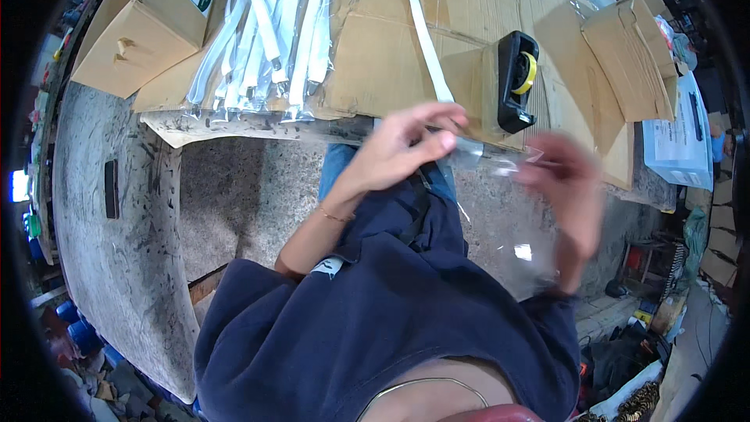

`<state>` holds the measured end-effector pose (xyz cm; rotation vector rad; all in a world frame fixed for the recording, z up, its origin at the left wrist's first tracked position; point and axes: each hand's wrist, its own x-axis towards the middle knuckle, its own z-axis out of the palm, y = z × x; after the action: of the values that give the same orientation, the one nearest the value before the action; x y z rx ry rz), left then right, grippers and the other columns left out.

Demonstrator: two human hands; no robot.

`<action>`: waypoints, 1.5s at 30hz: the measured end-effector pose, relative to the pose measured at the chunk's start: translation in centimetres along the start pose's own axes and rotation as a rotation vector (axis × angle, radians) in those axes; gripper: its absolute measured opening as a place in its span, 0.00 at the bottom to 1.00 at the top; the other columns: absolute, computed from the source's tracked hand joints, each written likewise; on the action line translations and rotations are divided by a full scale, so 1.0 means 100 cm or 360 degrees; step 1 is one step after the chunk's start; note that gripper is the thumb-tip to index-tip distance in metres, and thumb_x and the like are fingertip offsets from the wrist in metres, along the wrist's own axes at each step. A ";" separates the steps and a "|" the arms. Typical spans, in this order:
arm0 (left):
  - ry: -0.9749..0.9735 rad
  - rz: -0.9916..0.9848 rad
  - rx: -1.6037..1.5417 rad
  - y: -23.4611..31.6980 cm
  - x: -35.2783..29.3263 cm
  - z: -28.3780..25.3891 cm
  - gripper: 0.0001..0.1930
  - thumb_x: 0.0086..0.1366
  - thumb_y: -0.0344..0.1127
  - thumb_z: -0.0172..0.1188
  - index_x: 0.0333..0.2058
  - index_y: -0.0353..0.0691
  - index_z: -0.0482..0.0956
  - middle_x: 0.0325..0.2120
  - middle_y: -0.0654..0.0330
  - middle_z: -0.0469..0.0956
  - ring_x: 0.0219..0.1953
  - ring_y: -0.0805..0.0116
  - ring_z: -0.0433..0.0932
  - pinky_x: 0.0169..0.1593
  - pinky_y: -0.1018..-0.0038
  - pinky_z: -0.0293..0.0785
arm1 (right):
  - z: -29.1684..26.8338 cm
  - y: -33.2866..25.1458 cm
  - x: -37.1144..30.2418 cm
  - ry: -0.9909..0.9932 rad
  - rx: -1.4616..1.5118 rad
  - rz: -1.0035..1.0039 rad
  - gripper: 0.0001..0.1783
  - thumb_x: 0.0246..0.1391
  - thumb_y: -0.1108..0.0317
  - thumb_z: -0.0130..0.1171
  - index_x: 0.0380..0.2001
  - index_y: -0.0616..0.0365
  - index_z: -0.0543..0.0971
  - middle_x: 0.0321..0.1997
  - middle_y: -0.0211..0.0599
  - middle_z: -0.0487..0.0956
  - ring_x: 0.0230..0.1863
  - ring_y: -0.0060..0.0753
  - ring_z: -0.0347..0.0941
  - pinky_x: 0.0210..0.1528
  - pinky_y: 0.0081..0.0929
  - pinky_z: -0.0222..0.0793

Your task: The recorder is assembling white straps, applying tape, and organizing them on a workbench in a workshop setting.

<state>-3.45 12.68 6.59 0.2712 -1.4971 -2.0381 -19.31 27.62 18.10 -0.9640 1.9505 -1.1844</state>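
Note:
A piece of clear plastic, like a clear plastic bag [469, 154], stretches between my two hands at the table's near edge. My left hand [402, 147] is at its left end, thumb stretched out against the plastic and fingers bent above. My right hand [569, 187] is smeared by motion, with the plastic's other end at its fingertips. A white elastic strap [422, 31] with dark metal fittings runs down the cardboard to my left fingers, which hide its lower end. To the left lie several white straps in clear bags [269, 39]. A black tape dispenser [508, 113] with yellow tape stands near my right hand.
Flattened cardboard [375, 55] covers the table. An open cardboard box [148, 39] stands at the far left, another box [633, 59] at the right. Beside that is a light blue plastic bin [680, 156]. A grey bench surface [117, 281] with a dark flat object lies at left.

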 end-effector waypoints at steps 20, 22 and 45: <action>0.0644 -0.0441 -0.0468 -0.075 0.002 -0.007 0.07 0.59 0.29 0.62 0.33 0.29 0.80 0.27 0.56 0.80 0.27 0.74 0.75 0.31 0.80 0.71 | 0.086 0.131 0.053 0.0042 0.0553 0.0145 0.16 0.52 0.73 0.61 0.44 0.65 0.74 0.30 0.37 0.81 0.31 0.22 0.76 0.34 0.18 0.71; 0.0798 -0.0422 -0.0240 -0.074 0.002 -0.014 0.06 0.59 0.27 0.62 0.33 0.29 0.80 0.27 0.56 0.80 0.27 0.75 0.76 0.32 0.80 0.72 | 0.077 0.136 0.078 0.0228 0.0234 -0.0146 0.15 0.54 0.67 0.61 0.40 0.66 0.75 0.35 0.41 0.81 0.36 0.28 0.77 0.38 0.22 0.72; 0.0848 -0.0401 0.0099 -0.077 0.016 -0.014 0.06 0.52 0.26 0.68 0.28 0.31 0.82 0.19 0.65 0.78 0.21 0.84 0.71 0.25 0.85 0.66 | 0.044 0.088 0.166 -0.0565 0.0747 0.0300 0.20 0.53 0.73 0.60 0.48 0.71 0.71 0.37 0.37 0.79 0.33 0.20 0.75 0.38 0.18 0.71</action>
<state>-6.65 12.12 -0.75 0.9864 -1.2322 -1.8949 -26.49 14.59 5.89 -0.6698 1.3671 -1.1939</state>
